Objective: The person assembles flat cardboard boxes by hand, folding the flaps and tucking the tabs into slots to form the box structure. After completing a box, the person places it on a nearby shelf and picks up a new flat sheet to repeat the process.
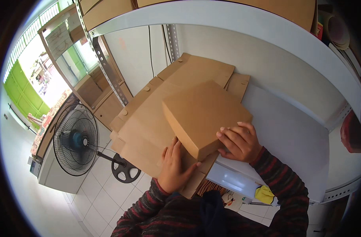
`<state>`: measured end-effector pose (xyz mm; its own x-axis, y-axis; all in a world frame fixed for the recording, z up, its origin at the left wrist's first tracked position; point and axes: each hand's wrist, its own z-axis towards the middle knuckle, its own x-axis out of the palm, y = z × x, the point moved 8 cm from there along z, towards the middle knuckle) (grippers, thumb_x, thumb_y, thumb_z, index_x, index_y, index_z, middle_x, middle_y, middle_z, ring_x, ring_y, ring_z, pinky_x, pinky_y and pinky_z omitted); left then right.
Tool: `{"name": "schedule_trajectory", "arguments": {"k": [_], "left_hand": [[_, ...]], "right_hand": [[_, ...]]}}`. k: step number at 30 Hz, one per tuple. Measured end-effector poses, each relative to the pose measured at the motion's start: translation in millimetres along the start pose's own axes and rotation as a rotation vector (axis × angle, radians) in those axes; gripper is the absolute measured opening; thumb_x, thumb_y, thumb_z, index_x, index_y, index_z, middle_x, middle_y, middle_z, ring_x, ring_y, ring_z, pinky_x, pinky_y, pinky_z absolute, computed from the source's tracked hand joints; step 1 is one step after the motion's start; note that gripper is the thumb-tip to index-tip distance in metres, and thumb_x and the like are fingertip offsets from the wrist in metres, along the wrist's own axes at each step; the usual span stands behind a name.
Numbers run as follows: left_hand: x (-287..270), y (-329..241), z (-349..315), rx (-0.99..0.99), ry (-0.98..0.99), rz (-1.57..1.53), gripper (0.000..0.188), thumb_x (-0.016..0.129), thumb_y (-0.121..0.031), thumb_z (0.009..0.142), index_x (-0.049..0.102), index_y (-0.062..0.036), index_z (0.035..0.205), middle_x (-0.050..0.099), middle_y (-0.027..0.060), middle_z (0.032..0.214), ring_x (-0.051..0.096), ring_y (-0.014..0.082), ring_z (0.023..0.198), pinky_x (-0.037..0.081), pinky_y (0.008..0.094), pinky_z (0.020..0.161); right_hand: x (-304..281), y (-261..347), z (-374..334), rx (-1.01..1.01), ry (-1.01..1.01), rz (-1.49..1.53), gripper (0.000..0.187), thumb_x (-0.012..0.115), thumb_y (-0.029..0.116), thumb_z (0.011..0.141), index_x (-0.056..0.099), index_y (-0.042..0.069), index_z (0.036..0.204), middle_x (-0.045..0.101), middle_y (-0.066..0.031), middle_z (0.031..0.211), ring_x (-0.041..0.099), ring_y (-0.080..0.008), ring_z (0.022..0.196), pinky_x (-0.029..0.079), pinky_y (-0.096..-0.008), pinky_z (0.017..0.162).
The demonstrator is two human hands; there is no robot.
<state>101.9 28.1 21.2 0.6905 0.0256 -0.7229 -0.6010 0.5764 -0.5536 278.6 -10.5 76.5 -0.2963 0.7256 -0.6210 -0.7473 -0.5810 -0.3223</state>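
In the head view, a brown box sits in the middle of the scene, over a spread of flat cardboard sheets that lie on a pale shelf. The right hand is at the box's near right edge, fingers bent over the top and thumb lower on the side; its grip looks clamped on the box there. The left hand is by the near left side, its fingertips at the lower edge and its thumb spread toward the near corner. Whether that grip bears on the box or only rests against it, I cannot tell.

As far along as things appear, the box has its shape: the broad top face is smooth and unbroken, and the visible sides meet at a clean corner. Its underside is hidden, so whether it is closed below cannot be judged. The sheets beneath lie flat, with tabs along their far left edge, and look unformed; how many there are is unclear.

On the left, a black fan stands on the tiled floor. At the near right, a yellow cloth shows below the shelf's edge.
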Motion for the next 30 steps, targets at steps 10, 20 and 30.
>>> {"name": "schedule_trajectory", "arguments": {"k": [10, 20, 30], "left_hand": [[-3.4, -10.7, 10.0, -0.018, -0.143, -0.207, 0.030, 0.078, -0.014, 0.075, 0.057, 0.0008, 0.089, 0.060, 0.0140, 0.082, 0.061, 0.0296, 0.076, 0.048, 0.0355, 0.069], [5.7, -7.6, 7.7, -0.095, -0.077, -0.250, 0.017, 0.072, -0.014, 0.080, 0.060, -0.0016, 0.081, 0.062, 0.0129, 0.077, 0.061, 0.0315, 0.072, 0.048, 0.0388, 0.065], [4.4, 1.7, 8.1, -0.110, -0.101, -0.294, 0.012, 0.070, -0.005, 0.079, 0.060, 0.0011, 0.084, 0.060, 0.0127, 0.072, 0.059, 0.0228, 0.065, 0.047, 0.0318, 0.061]], "right_hand": [[-0.1, 1.7, 5.0, 0.131, 0.074, 0.087, 0.047, 0.067, 0.029, 0.083, 0.062, -0.003, 0.117, 0.060, -0.0136, 0.112, 0.059, -0.0251, 0.101, 0.048, -0.0433, 0.094], [-3.9, -1.0, 6.8, 0.098, 0.022, 0.128, 0.050, 0.074, 0.029, 0.080, 0.061, -0.007, 0.111, 0.061, -0.0179, 0.113, 0.061, -0.0336, 0.106, 0.053, -0.0448, 0.093], [5.6, 7.0, 3.2, 0.028, 0.080, 0.133, 0.048, 0.068, 0.030, 0.083, 0.060, -0.007, 0.113, 0.061, -0.0177, 0.112, 0.060, -0.0310, 0.106, 0.049, -0.0466, 0.098]]}}
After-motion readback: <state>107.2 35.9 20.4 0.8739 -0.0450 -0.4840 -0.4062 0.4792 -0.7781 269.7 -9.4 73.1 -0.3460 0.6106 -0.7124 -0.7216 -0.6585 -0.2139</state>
